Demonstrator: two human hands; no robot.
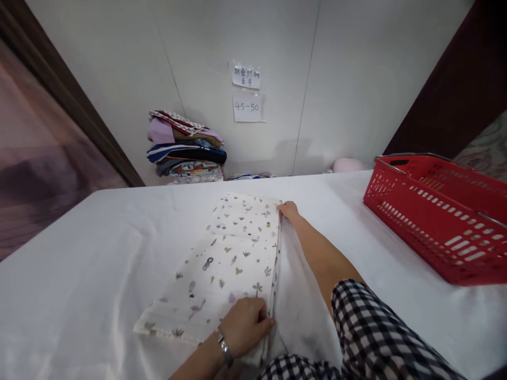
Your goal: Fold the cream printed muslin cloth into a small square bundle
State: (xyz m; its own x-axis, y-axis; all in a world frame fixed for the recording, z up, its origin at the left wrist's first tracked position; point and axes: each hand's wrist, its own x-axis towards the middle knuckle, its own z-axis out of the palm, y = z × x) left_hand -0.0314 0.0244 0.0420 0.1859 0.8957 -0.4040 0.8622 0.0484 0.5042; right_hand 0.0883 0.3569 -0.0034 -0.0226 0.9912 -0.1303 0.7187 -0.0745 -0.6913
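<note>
A white cloth (225, 253) printed with small plants, flamingos and other motifs lies folded in layers on the white-covered table (79, 264). My left hand (244, 323), with a silver watch or bracelet at the wrist, closes on the near right edge of the cloth, thumb and fingers pressed together. At the far right corner my right hand (290, 209) pinches the same cloth. Between the two hands the right edge runs nearly straight, showing stacked layers. The cloth's near right corner is partly hidden by my left hand and wrist.
A red plastic basket (428, 221) stands on the right side of the table. Behind the far edge rises a pile of folded fabrics (186, 148), with a pink rounded thing (348, 165) farther right. Paper signs (249, 107) hang on the wall. A pink curtain (47, 137) hangs at left.
</note>
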